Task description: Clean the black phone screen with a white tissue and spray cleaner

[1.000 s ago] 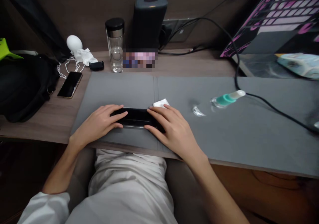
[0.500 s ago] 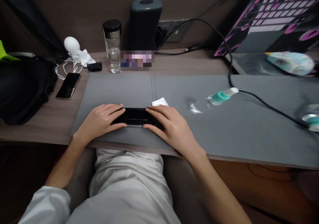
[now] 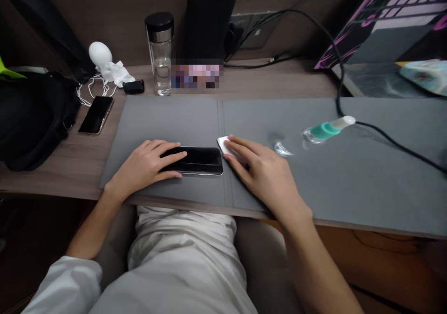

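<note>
A black smartphone (image 3: 204,159) lies face up and crosswise on the grey desk mat. My left hand (image 3: 152,162) holds its left end, thumb along the near edge and fingers over the far edge and screen. Just off the phone's right end, my right hand (image 3: 263,170) has its fingertips and thumb on a small folded white cloth (image 3: 224,143), which the hand partly covers. To the right of that hand lie a small clear plastic piece (image 3: 282,149) and a spray bottle (image 3: 324,130) with a teal collar and pale cap, on its side.
The grey mat (image 3: 366,179) spans the desk's front. Along the back stand a glass water bottle (image 3: 162,67) and a dark upright device (image 3: 211,21). A second phone (image 3: 97,115), white cables and a black bag (image 3: 35,118) are at left. A black cable (image 3: 394,142) crosses the mat's right side.
My right hand has left the phone's right end and moved right onto the white cloth. My left hand stays on the phone. The view has turned slightly.
</note>
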Tool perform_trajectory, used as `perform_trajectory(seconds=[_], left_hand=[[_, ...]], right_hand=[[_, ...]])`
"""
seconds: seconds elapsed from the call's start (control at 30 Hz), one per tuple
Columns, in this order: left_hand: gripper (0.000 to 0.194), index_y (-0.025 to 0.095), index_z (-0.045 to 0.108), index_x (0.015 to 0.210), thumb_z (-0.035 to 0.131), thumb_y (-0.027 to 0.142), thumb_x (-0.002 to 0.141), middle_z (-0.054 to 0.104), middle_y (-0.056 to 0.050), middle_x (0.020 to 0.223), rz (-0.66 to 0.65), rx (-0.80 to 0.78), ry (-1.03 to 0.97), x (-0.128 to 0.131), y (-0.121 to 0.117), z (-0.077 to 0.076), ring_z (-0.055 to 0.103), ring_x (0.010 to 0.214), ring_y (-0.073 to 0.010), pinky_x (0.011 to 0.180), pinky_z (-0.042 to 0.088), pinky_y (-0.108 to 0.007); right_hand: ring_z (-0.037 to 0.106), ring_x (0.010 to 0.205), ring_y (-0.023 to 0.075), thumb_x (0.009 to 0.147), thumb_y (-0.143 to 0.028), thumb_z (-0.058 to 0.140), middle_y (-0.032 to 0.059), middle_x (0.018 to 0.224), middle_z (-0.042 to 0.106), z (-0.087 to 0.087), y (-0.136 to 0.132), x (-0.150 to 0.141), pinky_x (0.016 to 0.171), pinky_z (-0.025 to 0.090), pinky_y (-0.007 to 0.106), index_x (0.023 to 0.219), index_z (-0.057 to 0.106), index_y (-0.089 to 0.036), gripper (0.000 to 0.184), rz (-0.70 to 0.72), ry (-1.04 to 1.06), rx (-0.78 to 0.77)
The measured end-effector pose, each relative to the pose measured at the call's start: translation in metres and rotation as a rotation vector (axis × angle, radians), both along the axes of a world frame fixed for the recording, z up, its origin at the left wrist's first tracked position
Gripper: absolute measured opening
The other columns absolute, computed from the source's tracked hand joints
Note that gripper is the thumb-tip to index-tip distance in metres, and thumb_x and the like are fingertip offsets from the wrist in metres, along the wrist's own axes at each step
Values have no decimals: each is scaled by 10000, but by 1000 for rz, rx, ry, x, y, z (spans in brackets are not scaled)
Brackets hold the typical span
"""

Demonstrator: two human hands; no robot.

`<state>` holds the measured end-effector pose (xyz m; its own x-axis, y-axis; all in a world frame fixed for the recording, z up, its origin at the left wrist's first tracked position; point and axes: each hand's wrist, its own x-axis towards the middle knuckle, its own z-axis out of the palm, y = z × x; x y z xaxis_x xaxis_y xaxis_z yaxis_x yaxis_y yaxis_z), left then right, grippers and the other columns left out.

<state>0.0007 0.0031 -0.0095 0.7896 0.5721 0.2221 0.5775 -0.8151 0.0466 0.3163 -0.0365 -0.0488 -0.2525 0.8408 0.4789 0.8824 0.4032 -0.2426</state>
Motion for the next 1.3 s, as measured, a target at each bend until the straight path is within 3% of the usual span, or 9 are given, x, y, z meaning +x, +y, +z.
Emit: perform_trajectory(seconds=[0.13, 0.2, 0.3, 0.43, 0.73, 0.97, 1.3], left_hand=[[492, 228, 681, 1437, 593, 528, 1057, 679, -118, 1490, -17, 37, -20, 0, 1, -1, 660, 1260, -287, 1048, 519, -437], [487, 228, 684, 1435, 599, 524, 1056, 680, -121, 1490, -15, 43, -18, 0, 1, -1, 659, 1265, -291, 1051, 517, -441], [485, 227, 685, 1431, 599, 524, 1057, 680, -125, 1489, -16, 45, -14, 1, 1, 0, 661, 1260, -292, 1045, 517, -438], [487, 224, 687, 1427, 588, 531, 1061, 687, -121, 1478, -18, 44, -19, 2, 1, 0, 666, 1249, -291, 1040, 518, -434], [495, 226, 677, 1440, 596, 531, 1059, 676, -121, 1491, -20, 42, -23, 1, 1, -3, 658, 1265, -294, 1046, 520, -447], [498, 229, 675, 1442, 574, 542, 1069, 678, -114, 1489, -9, 26, -26, 3, 0, 0, 658, 1260, -296, 1046, 526, -454], [511, 224, 676, 1442, 571, 552, 1066, 682, -119, 1482, -10, 24, -33, 3, 0, -1, 659, 1258, -302, 1035, 528, -463]], right_hand=[[822, 1029, 247, 1064, -192, 584, 88, 1235, 820, 4, -4, -5, 837, 637, 348, 1220, 756, -188, 233, -15, -29, 184], [829, 990, 234, 1042, -160, 615, 77, 1177, 838, 11, -9, -8, 866, 639, 336, 1202, 744, -185, 206, -21, -4, 250], [806, 1106, 239, 1033, -144, 622, 73, 1249, 818, 27, -21, -11, 952, 646, 347, 1200, 729, -198, 205, 47, 14, 183], [788, 1158, 240, 1065, -141, 544, 119, 1325, 783, 38, -34, -17, 1140, 590, 431, 1261, 719, -144, 263, 281, -76, 53], [735, 1267, 300, 1071, -160, 534, 205, 1378, 728, 21, -30, -44, 1111, 608, 451, 1346, 689, -6, 351, 112, -177, 108], [791, 1148, 302, 1047, -153, 574, 198, 1271, 787, 35, -48, -45, 990, 658, 418, 1238, 738, -13, 287, 126, -218, 128], [707, 1309, 343, 1081, -233, 568, 245, 1433, 686, 16, -30, -49, 1108, 598, 470, 1405, 639, 18, 416, 74, -226, 78]])
